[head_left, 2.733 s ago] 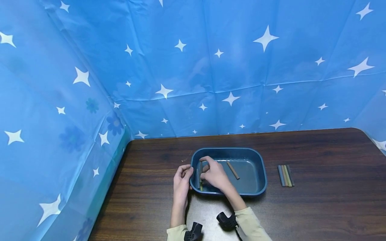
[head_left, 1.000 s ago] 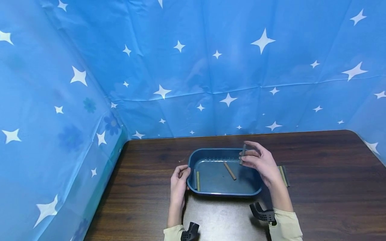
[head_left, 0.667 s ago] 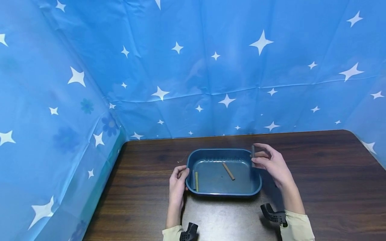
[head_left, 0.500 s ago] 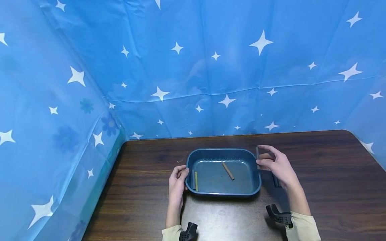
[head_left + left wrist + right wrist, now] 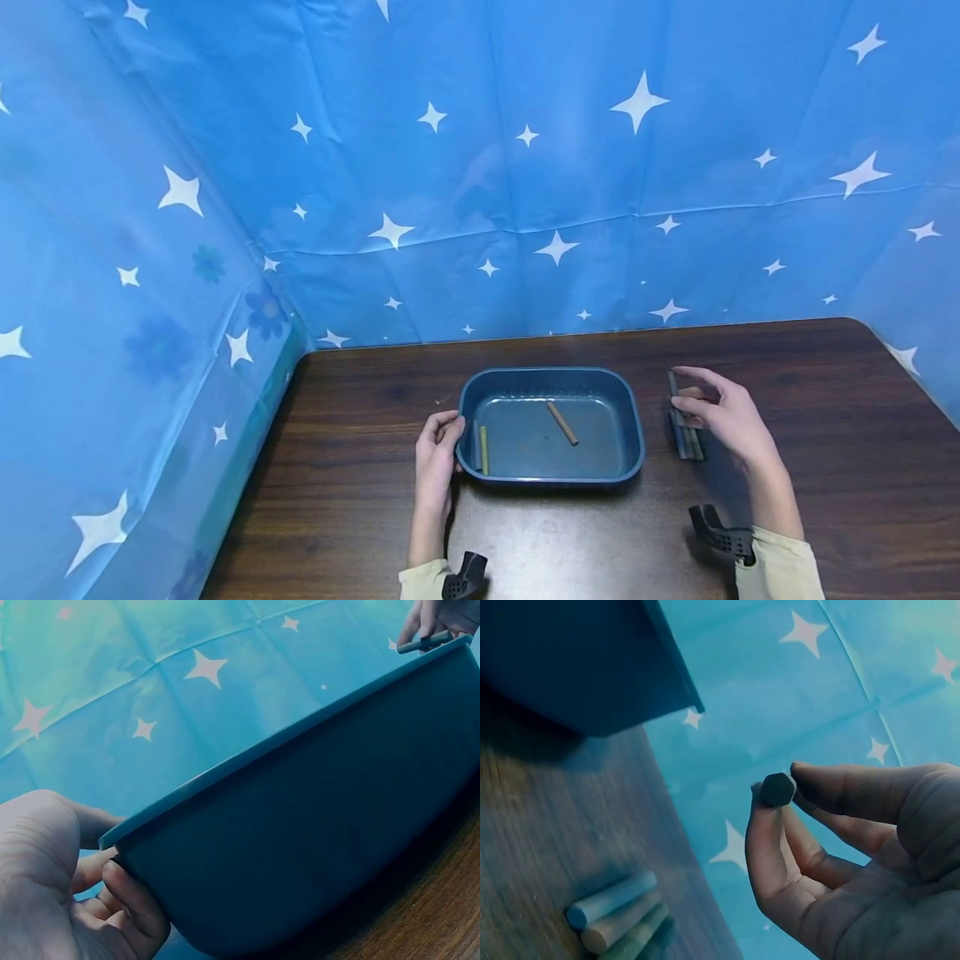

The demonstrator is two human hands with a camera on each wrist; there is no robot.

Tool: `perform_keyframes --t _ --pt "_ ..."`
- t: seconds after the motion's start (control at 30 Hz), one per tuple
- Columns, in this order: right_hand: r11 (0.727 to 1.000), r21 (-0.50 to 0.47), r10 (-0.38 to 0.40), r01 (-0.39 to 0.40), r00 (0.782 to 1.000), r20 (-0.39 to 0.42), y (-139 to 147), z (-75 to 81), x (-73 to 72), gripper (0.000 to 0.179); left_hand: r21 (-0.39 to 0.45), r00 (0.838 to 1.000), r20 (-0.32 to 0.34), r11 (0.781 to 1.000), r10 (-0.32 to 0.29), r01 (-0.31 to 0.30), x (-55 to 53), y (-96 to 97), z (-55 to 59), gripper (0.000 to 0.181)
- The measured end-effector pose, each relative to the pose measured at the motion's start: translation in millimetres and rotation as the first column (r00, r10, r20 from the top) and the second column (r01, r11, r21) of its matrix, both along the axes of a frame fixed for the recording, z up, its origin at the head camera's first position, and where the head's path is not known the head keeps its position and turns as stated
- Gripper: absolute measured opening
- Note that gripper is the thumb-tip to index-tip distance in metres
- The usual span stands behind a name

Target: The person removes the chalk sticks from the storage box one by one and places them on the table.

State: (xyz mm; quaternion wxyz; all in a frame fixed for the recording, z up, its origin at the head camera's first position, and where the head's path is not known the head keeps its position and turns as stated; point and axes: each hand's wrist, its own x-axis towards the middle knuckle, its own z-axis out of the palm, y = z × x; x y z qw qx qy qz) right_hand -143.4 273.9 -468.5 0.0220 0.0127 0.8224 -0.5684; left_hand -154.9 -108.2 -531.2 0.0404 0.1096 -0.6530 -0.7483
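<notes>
My left hand grips the left end of a dark blue plastic tub, at its rim. My right hand is right of the tub, pinching a dark grey chalk stick between thumb and fingers; in the right wrist view the chalk's six-sided end faces the camera. Beneath that hand, a row of chalk sticks lies side by side on the table, partly hidden; a light blue chalk is at one side. In the tub lie a brown chalk, a yellow-green chalk and a bluish chalk.
The dark wooden table carries everything. A blue star-patterned curtain hangs behind its back edge and along the left side. Black wrist cameras are strapped near both sleeves.
My right hand has lifted the dark grey chalk from the tub's left side and carried it right, over the rim, to above the row. My left hand keeps its grip on the tub.
</notes>
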Motion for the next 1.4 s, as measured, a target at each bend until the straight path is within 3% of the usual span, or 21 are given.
perform_keyframes --t 0.33,0.67,0.97,1.4 --pt "0.995 0.097 0.0 -0.003 1.0 0.027 13 -7.4 1.8 0.051 0.007 1.0 0.008 1.0 0.005 -0.005 -1.3 0.3 -0.5 0.028" --pt "0.971 0.24 -0.017 0.003 0.998 0.059 25 -14.7 1.8 0.046 -0.017 1.0 0.009 1.0 -0.003 0.003 -1.1 -0.4 -1.5 0.03" --pt "0.918 0.398 -0.052 0.01 0.994 0.094 35 -19.6 -0.5 0.043 -0.012 1.0 0.011 1.0 0.009 -0.008 -0.7 -0.3 -2.9 0.03" --pt "0.883 0.469 -0.094 0.009 0.983 0.159 35 -27.4 -3.4 0.04 -0.029 1.0 0.007 1.0 0.011 -0.011 -0.6 -0.5 -4.2 0.028"
